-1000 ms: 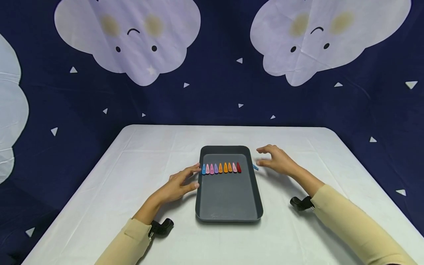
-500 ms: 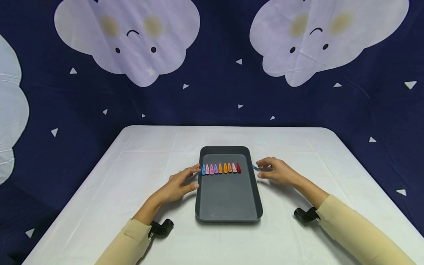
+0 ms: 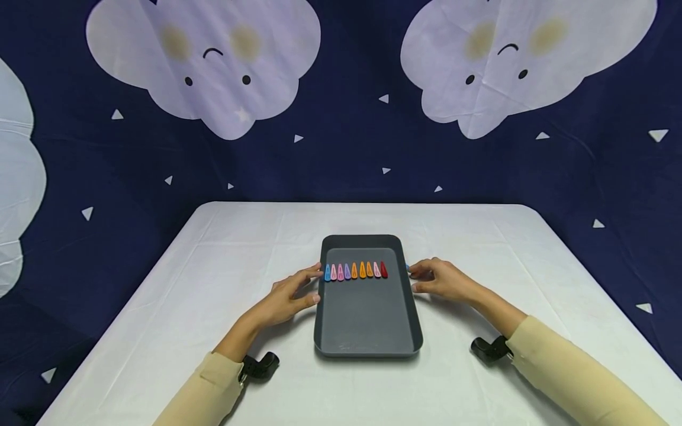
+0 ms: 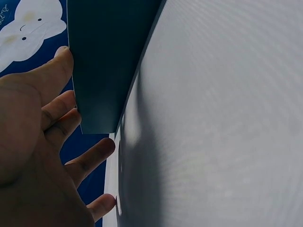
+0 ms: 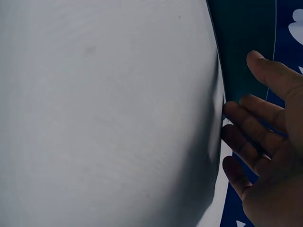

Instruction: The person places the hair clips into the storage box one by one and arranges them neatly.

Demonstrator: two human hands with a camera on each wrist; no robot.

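Note:
A dark grey tray [image 3: 367,319] lies on the table. Across its upper part runs a row of snap hair clips [image 3: 355,271] in blue, pink, purple, orange and red. My left hand [image 3: 288,299] is at the tray's left side, fingertips and thumb right at the rim; the left wrist view shows its fingers spread along the tray wall. Just outside the right rim, a blue hair clip [image 3: 408,268] shows as a sliver, mostly hidden by the fingertips of my right hand [image 3: 442,280]. That hand's thumb [image 5: 262,68] stands apart from its relaxed fingers.
A white cloth [image 3: 256,236] covers the table, whose far edge meets a dark blue backdrop [image 3: 341,160] with clouds and small triangles. Black wrist cameras [image 3: 261,365] sit below both sleeves, close over the cloth.
My right hand has come down and a little left, to the blue hair clip, and now covers most of it. The left hand and the tray have stayed in place.

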